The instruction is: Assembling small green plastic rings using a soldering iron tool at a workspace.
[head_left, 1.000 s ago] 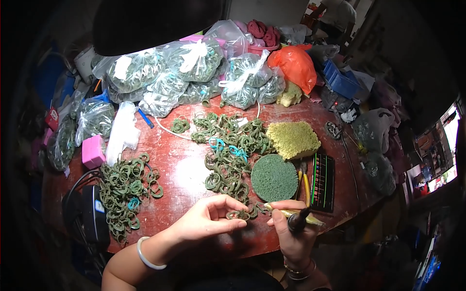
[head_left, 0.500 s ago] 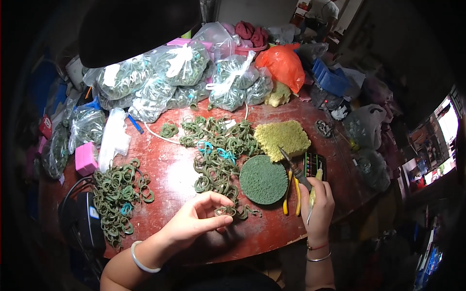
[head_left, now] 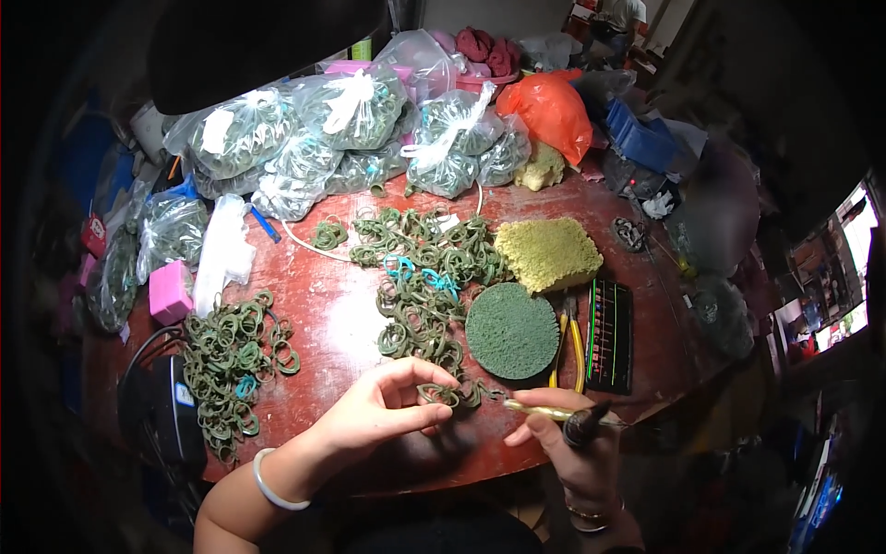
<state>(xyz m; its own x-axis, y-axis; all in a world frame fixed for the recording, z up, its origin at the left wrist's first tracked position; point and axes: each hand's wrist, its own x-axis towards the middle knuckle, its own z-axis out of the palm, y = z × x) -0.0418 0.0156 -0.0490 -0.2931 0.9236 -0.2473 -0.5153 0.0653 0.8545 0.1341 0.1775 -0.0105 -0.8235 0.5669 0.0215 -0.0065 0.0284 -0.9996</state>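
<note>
Near the table's front edge, my left hand (head_left: 392,403) pinches a green ring (head_left: 437,394) between thumb and fingertips. To its right, my right hand (head_left: 581,452) is closed around two slim tools. One is a pen-like tool with a pale yellow handle (head_left: 546,411), its end directed toward the ring with a small gap between. The other has a dark handle (head_left: 583,427); its metal tip cannot be made out now. Just beyond my hands lies a pile of green rings (head_left: 415,314) with a few turquoise pieces among them. A round green sponge (head_left: 512,331) sits beside the pile.
A rough yellow sponge block (head_left: 548,253), yellow-handled pliers (head_left: 578,346) and a flat black case (head_left: 609,337) lie right of the pile. Another ring heap (head_left: 235,369) is at left, near a black box (head_left: 173,406). Filled clear bags (head_left: 355,111) line the back.
My right hand has swung left and nearer, bringing the yellow-handled tool toward the ring. The dark tool's tip has come off the yellow sponge. My left hand keeps its pinch.
</note>
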